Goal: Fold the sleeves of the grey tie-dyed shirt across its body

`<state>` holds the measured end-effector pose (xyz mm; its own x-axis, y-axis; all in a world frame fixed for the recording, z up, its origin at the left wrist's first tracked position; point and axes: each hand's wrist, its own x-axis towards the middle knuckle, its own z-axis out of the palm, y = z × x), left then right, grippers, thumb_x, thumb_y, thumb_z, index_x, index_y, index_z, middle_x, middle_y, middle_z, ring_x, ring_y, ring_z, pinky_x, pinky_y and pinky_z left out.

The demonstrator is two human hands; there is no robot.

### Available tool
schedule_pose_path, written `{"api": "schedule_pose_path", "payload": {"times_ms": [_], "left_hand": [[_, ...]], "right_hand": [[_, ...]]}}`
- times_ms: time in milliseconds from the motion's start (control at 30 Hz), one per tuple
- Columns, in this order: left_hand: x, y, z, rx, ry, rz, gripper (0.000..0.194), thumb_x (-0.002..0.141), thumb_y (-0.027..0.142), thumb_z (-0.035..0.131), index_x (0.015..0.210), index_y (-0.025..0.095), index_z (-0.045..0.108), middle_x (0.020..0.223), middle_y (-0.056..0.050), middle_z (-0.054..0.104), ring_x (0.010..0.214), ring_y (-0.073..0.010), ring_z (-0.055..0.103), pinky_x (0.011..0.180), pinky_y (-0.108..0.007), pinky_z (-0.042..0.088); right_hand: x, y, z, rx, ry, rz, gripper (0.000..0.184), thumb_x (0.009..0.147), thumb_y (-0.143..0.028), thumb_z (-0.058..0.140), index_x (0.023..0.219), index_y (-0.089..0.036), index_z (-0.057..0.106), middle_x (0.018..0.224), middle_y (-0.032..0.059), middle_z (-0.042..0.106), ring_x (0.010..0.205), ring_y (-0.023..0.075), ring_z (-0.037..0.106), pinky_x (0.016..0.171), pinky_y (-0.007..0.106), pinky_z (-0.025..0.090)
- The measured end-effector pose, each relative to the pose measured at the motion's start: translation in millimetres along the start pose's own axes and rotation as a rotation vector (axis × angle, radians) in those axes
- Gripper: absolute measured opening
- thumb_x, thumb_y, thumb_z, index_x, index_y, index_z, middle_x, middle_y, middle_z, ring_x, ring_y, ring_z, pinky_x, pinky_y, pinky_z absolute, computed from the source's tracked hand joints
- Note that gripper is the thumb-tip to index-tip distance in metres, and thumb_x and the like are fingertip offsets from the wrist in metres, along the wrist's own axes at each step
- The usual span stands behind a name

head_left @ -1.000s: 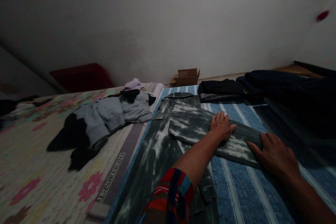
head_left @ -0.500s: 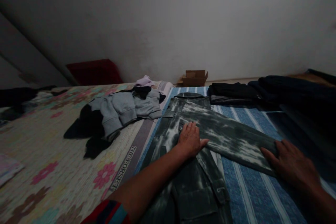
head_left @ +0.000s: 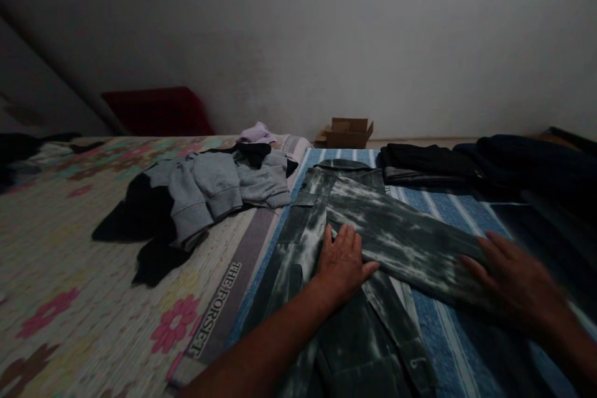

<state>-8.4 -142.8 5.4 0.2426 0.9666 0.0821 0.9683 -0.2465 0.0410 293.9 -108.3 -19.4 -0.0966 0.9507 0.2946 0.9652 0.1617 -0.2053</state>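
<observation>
A dark green tie-dye shirt [head_left: 326, 224] lies spread on a blue striped sheet [head_left: 448, 342]. One sleeve [head_left: 410, 249] is folded out to the right. My left hand [head_left: 342, 261] lies flat and open on the shirt's chest, fingers stretched out. At the sleeve's cuff end, my right hand [head_left: 517, 280] rests with fingers extended, slightly blurred.
A heap of grey and black clothes [head_left: 205, 196] lies on a floral bedcover [head_left: 69, 273] at the left. Folded dark garments [head_left: 429, 165] and a dark pile [head_left: 536, 168] sit at the back right. A cardboard box [head_left: 347, 132] stands by the wall, near a red cushion [head_left: 158, 112].
My left hand slid from the sleeve's middle leftward onto the shirt's chest. The right hand stayed at the cuff. The view shifted a little to the left.
</observation>
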Motion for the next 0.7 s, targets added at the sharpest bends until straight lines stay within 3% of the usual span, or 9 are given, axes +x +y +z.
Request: {"api": "schedule_pose_path", "payload": {"times_ms": [100, 200, 300, 500, 700], "left_hand": [[-1, 0, -0.5, -0.007, 0.005, -0.002, 0.063, 0.09, 0.058, 0.044, 0.132, 0.012, 0.05, 0.144, -0.019, 0.043, 0.138, -0.0306, 0.031, 0.115, -0.057, 0.015], [-4, 1, -1.4, 0.01, 0.031, -0.032, 0.062, 0.089, 0.056, 0.047, 0.131, 0.01, 0.051, 0.143, -0.019, 0.045, 0.139, -0.0313, 0.03, 0.115, -0.057, 0.015], [-6, 3, -2.4, 0.044, 0.059, -0.06, 0.063, 0.089, 0.055, 0.048, 0.13, 0.007, 0.052, 0.141, -0.021, 0.047, 0.138, -0.032, 0.031, 0.114, -0.058, 0.016], [-7, 3, -4.6, 0.056, 0.037, -0.051, 0.065, 0.089, 0.055, 0.05, 0.132, 0.006, 0.05, 0.142, -0.021, 0.044, 0.135, -0.0323, 0.036, 0.113, -0.059, 0.018], [-4, 3, -9.1, 0.081, -0.011, -0.041, 0.065, 0.088, 0.054, 0.052, 0.131, 0.005, 0.051, 0.14, -0.022, 0.047, 0.133, -0.0338, 0.039, 0.113, -0.058, 0.017]], "right_hand": [[26, -64, 3, 0.12, -0.158, -0.276, 0.043, 0.089, -0.036, 0.038, 0.124, -0.022, 0.059, 0.141, 0.011, 0.048, 0.131, 0.027, 0.041, 0.106, 0.046, 0.035], [60, -126, 14, 0.158, -0.181, -0.43, 0.042, 0.093, -0.032, 0.034, 0.126, -0.021, 0.057, 0.141, 0.0103, 0.048, 0.135, 0.0252, 0.036, 0.109, 0.046, 0.031], [88, -166, 32, 0.132, -0.24, -0.507, 0.044, 0.093, -0.035, 0.038, 0.13, -0.016, 0.052, 0.144, 0.0142, 0.043, 0.135, 0.0288, 0.034, 0.107, 0.049, 0.031], [93, -180, 65, 0.035, -0.302, -0.46, 0.059, 0.096, -0.049, 0.032, 0.143, -0.014, 0.037, 0.152, 0.0133, 0.031, 0.141, 0.0291, 0.021, 0.111, 0.051, 0.017], [91, -179, 68, 0.007, -0.296, -0.402, 0.066, 0.095, -0.058, 0.026, 0.145, -0.015, 0.036, 0.153, 0.0109, 0.029, 0.142, 0.028, 0.018, 0.112, 0.048, 0.014]]}}
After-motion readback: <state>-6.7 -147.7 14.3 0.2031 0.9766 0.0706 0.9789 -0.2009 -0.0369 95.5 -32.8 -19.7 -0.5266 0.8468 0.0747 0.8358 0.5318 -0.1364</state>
